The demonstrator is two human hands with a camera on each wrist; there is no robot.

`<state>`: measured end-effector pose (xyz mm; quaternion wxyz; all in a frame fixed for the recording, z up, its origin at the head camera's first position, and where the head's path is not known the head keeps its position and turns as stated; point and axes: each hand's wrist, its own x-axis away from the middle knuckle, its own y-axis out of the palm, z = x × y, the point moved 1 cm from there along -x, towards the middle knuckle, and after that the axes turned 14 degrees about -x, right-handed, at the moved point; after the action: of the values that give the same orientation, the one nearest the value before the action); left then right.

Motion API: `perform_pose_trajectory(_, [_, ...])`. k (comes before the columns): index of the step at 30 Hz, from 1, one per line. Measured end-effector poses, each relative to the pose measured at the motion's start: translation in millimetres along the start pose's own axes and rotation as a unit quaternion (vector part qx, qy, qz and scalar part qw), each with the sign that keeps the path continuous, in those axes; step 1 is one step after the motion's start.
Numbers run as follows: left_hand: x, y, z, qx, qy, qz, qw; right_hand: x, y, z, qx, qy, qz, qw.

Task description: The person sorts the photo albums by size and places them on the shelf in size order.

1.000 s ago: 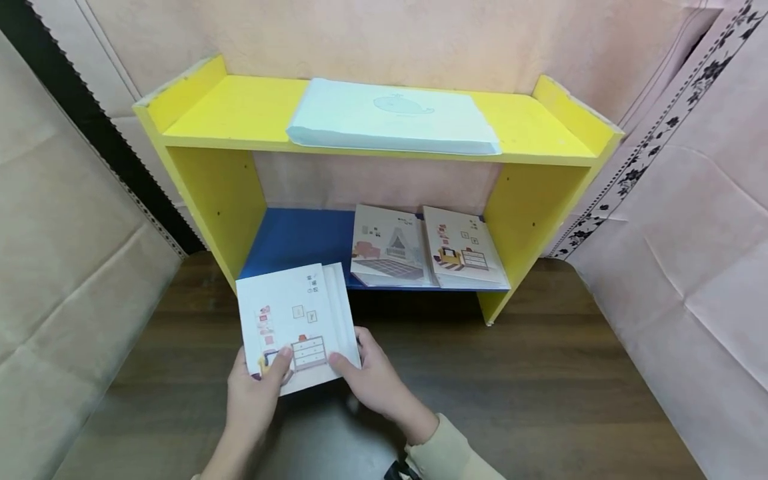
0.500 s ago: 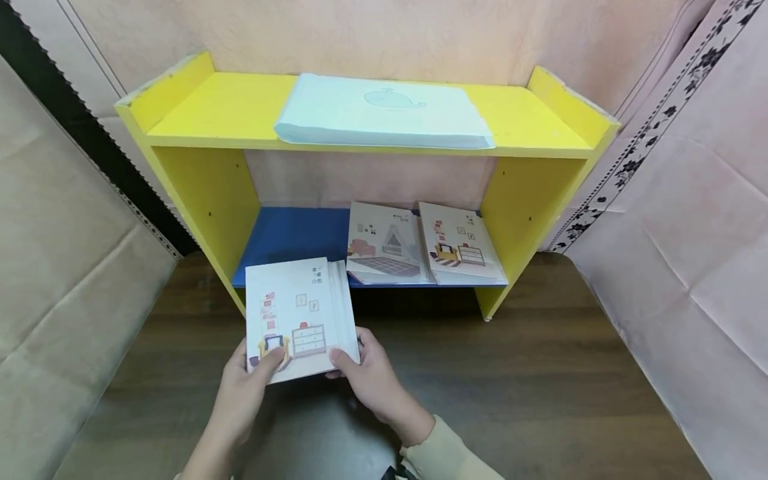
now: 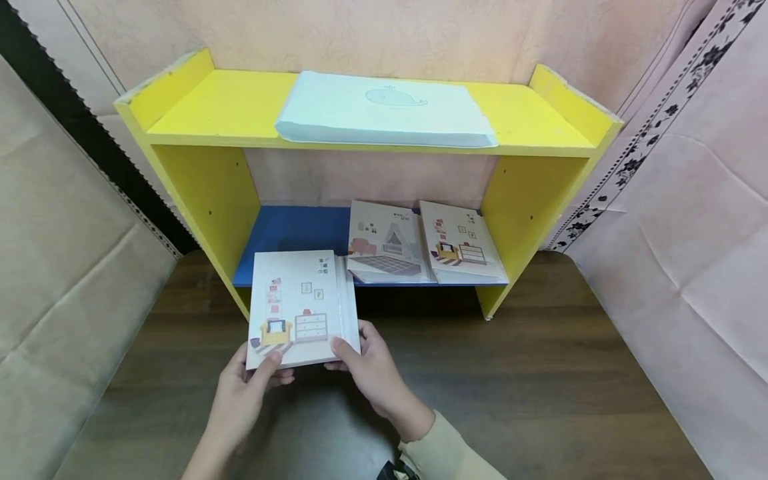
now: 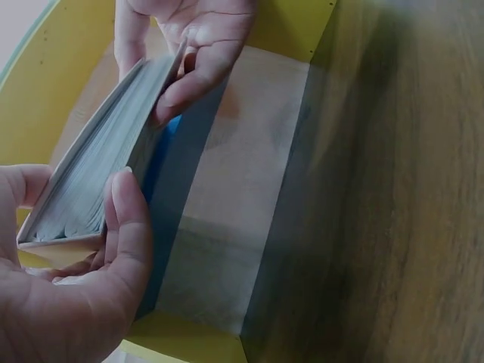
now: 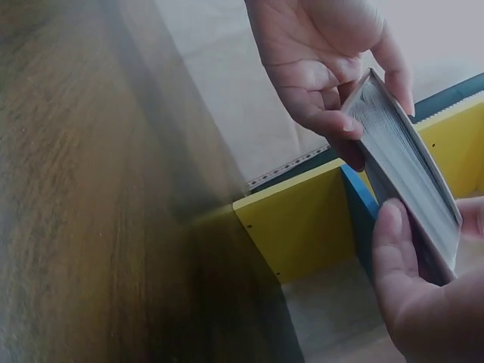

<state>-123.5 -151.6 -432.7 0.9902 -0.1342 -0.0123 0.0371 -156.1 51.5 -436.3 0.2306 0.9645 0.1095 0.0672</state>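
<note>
A thick white book point(image 3: 300, 307) with printed furniture on its cover is held between both hands at the front left of the blue lower shelf point(image 3: 300, 230). My left hand point(image 3: 240, 393) grips its lower left corner, thumb on the cover and fingers beneath. On the lower right edge, my right hand point(image 3: 378, 380) pinches it the same way. The wrist views show the page edges of the book point(image 4: 98, 159) between the thumbs and fingers of both hands. The book's far end overlaps the shelf's front edge; whether it touches the shelf I cannot tell.
Two white books, one with a tent picture point(image 3: 387, 243) and one with a chair and drawers point(image 3: 462, 243), lie side by side at the shelf's right. A pale blue whale-printed pack point(image 3: 387, 110) lies on the yellow top board point(image 3: 240, 100). The unit stands on a wooden surface point(image 3: 540, 380).
Both hands have carried the book forward and slightly right toward the lower shelf. It has turned from tilted to nearly straight. The shelf has shifted slightly in view.
</note>
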Motion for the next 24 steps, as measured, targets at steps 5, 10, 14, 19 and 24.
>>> perform_pose_trajectory(5, [-0.4,0.2,5.4,0.02,-0.01,0.007,0.9997,2.4,-1.4,-4.5,-0.004,0.009,-0.038,0.9992])
perform_pose_trajectory(10, [-2.1,-0.2,12.1,0.035,-0.014,0.012,0.9992,2.2,-4.4,-6.8,-0.012,0.003,-0.085,0.9963])
perform_pose_trajectory(14, [-4.6,-0.3,17.3,0.044,-0.017,0.009,0.9988,0.2,-6.8,-8.1,-0.014,-0.009,-0.107,0.9942])
perform_pose_trajectory(19, [-7.9,0.4,20.0,0.073,-0.018,0.007,0.9971,-2.5,-8.7,-9.8,0.001,-0.019,-0.115,0.9931])
perform_pose_trajectory(24, [-12.7,0.8,19.7,0.106,-0.016,0.0,0.9942,-5.7,-9.8,-12.0,0.02,-0.021,-0.089,0.9956])
